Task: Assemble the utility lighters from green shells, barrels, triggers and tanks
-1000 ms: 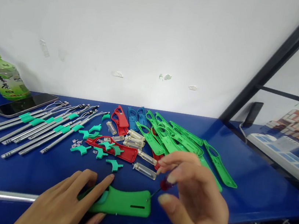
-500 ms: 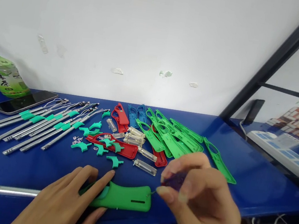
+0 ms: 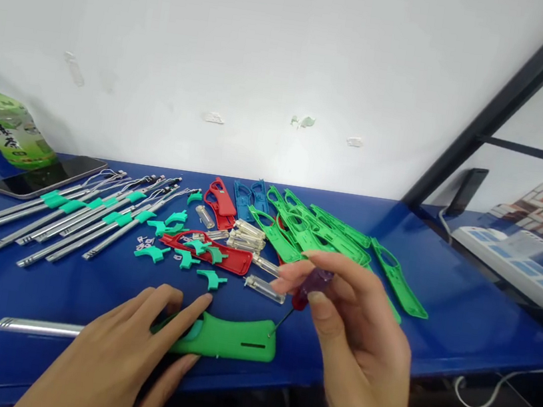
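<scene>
A long-nosed gas lighter (image 3: pixel 237 339) with a green handle and a silver tube lies flat at the table's front edge. My left hand (image 3: pixel 131 339) holds it down, fingers across the handle and thumb along the near side. Between the fingertips of my right hand (image 3: pixel 357 343) is a small screwdriver (image 3: pixel 307 291) with a purple and red handle. Its thin shaft slants down, and the tip meets the right end of the green handle at a small hole or screw. Teal triggers (image 3: pixel 211 280) and clear fuel tanks (image 3: pixel 264 289) lie just beyond.
Silver lighter tubes (image 3: pixel 70 229) with wires lie at left, near a phone (image 3: pixel 47 176) and a green-capped bottle (image 3: pixel 7 126). Red handle shells (image 3: pixel 230 260), blue shells (image 3: pixel 251 202) and green shells (image 3: pixel 396 282) spread across the back. A black frame (image 3: pixel 484 126) stands at right.
My right hand has tipped the screwdriver more upright, its handle raised, so the shaft now shows clearly. My left hand keeps its hold on the lighter. The whole view has shifted slightly.
</scene>
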Demonstrator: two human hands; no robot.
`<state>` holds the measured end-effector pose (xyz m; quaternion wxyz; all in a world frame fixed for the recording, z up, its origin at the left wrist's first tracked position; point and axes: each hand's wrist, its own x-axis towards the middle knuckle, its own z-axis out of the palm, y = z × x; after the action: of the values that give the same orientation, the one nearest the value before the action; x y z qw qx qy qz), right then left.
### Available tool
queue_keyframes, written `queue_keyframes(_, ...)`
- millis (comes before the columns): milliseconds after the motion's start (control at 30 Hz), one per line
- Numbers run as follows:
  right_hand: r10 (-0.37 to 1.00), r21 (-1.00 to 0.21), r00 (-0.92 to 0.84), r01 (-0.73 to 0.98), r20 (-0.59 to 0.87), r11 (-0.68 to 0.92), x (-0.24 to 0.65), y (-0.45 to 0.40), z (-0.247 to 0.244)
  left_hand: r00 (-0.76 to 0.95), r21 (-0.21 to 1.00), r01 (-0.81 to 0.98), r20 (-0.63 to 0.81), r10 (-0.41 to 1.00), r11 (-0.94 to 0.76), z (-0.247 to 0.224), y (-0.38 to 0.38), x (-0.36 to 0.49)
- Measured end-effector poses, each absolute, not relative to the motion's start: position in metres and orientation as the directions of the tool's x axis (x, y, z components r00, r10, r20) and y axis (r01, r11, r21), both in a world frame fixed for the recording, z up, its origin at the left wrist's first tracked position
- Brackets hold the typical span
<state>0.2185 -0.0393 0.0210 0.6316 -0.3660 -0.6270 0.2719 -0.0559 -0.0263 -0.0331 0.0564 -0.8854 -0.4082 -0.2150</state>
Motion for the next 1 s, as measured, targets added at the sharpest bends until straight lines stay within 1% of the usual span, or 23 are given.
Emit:
queue_keyframes(167,0.758,-0.761,0.077,0.109,0.648,0.640,0.219,-0.041,0.023,0.572,0.097,0.738,0.436,0.695,-0.668,-0.031,-0.026,-0.055)
queue_keyframes(267,0.795,-0.795,0.027,0.058,0.606,0.604,0.220,-0.044,0.024,0.574,0.104,0.739,0.421,0.703,-0.666,-0.030,-0.026,-0.055)
queue_keyframes(367,0.812,-0.810,-0.012,0.063,0.584,0.584,0.219,-0.046,0.025,0.581,0.108,0.736,0.406,0.705,-0.668,-0.030,-0.026,-0.055)
queue_keyframes(567,0.755,-0.754,0.038,0.090,0.655,0.650,0.216,-0.047,0.027,0.586,0.097,0.735,0.406,0.701,-0.671,-0.031,-0.026,-0.056)
queue_keyframes(633,0.746,-0.753,0.111,0.172,0.656,0.636,0.219,-0.050,0.030,0.584,0.093,0.737,0.409,0.701,-0.669,-0.031,-0.026,-0.056)
queue_keyframes(700,0.762,-0.755,0.131,0.318,0.635,0.574,0.227,-0.054,0.033,0.584,0.094,0.739,0.406,0.703,-0.668,-0.031,-0.027,-0.056)
queue_keyframes(767,0.824,-0.735,0.038,0.476,0.566,0.483,0.237,-0.056,0.035,0.586,0.094,0.738,0.402,0.704,-0.668,-0.031,-0.027,-0.056)
queue_keyframes(833,0.886,-0.683,-0.090,0.603,0.455,0.412,0.245,-0.055,0.032,0.588,0.089,0.735,0.410,0.698,-0.672,-0.031,-0.026,-0.056)
queue_keyframes(900,0.925,-0.640,-0.168,0.680,0.340,0.358,0.249,-0.053,0.026,0.589,0.082,0.734,0.418,0.692,-0.675,-0.031,-0.026,-0.056)
queue_keyframes(1000,0.955,-0.623,-0.211,0.724,0.209,0.296,0.248,-0.048,0.017,0.589,0.087,0.735,0.408,0.697,-0.673,-0.030,-0.025,-0.056)
